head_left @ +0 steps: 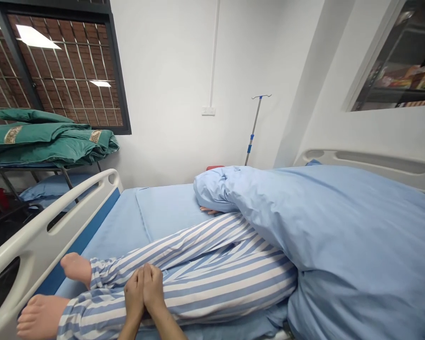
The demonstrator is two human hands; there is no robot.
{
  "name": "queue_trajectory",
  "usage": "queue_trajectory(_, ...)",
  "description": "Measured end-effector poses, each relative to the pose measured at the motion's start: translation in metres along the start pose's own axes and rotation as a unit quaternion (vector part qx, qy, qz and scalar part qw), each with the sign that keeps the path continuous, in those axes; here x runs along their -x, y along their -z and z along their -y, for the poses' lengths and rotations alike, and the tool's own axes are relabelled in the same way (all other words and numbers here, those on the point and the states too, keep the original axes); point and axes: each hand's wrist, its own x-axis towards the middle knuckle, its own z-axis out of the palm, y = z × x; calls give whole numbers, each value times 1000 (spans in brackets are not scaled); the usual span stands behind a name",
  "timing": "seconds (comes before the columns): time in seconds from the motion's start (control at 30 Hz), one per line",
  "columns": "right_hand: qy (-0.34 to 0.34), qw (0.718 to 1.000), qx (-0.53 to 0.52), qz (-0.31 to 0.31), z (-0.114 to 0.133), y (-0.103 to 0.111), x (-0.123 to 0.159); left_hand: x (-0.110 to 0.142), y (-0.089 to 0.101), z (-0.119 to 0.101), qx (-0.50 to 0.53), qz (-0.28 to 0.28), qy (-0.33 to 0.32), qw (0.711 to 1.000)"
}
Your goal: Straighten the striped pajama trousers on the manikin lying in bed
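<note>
Left hand (133,293): bare, resting on the striped leg, fingers close together and pointing up the bed.
Right hand (153,287): bare, just beside the left hand and touching it, fingers likewise close together on the same leg.
Grip: probably pressing rather than clasping; the low view leaves this uncertain.
Striped legs (212,278): a lying person's bent legs in blue-and-white striped cotton trousers, directly under both hands, near the bed's foot.
Bare feet (42,316): pale, side by side, close to the rail.
Pale blue duvet (340,222): thick, bunched over the upper body, covering it for warmth.
White plastic side rail (31,241): raised along the bed's edge, guarding against a fall.
Metal IV pole (254,130): slim, upright beyond the bed, within reach of the bedside.
Green folded quilts (46,141): stacked on a metal rack, set aside from the bed.
</note>
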Motion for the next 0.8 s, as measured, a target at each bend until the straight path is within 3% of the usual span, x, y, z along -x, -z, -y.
queue_trajectory(0.1,5,1000,25,5,2,3,-1,-1,1,-3,-5,8,9,1000)
queue_trajectory(0.3,90,974,202,41,16,32,-3,1,0,-4,-35,36,-4,999)
queue_trajectory(0.5,86,951,295,28,6,48,2,2,-5,0,-78,19,-39,996)
queue_trajectory(0.67,84,951,295,21,4,45,5,3,-5,-1,-93,31,-43,994)
queue_trajectory(0.8,57,972,228,-4,3,46,1,3,-9,-20,5,64,-18,998)
